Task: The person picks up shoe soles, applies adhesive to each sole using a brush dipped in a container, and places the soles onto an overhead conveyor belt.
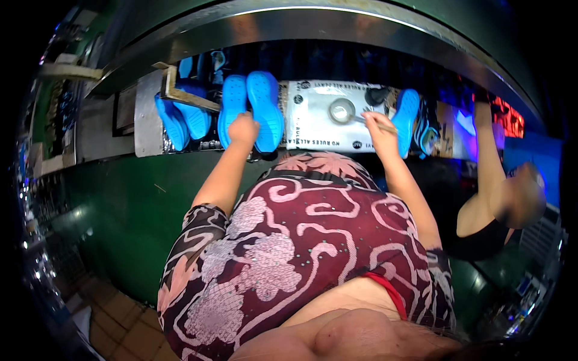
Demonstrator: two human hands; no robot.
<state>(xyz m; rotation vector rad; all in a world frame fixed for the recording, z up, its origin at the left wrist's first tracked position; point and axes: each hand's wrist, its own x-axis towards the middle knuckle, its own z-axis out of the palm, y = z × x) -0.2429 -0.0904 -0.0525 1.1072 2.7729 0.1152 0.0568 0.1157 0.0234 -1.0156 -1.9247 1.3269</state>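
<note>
Blue soles [265,114], two, at left hand [243,128], grip unclear; one brush [359,120] in closed right hand [382,133]

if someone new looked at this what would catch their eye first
Probably the bright blue shoe soles on both sides of the white sheet, with the left hand at one of them. Next, the round bowl on that sheet, beside which the right hand holds a thin tool.

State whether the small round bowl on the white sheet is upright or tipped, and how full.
The bowl is upright: its round mouth faces the head camera. How full, cannot tell; only a pale patch shows inside.
</note>
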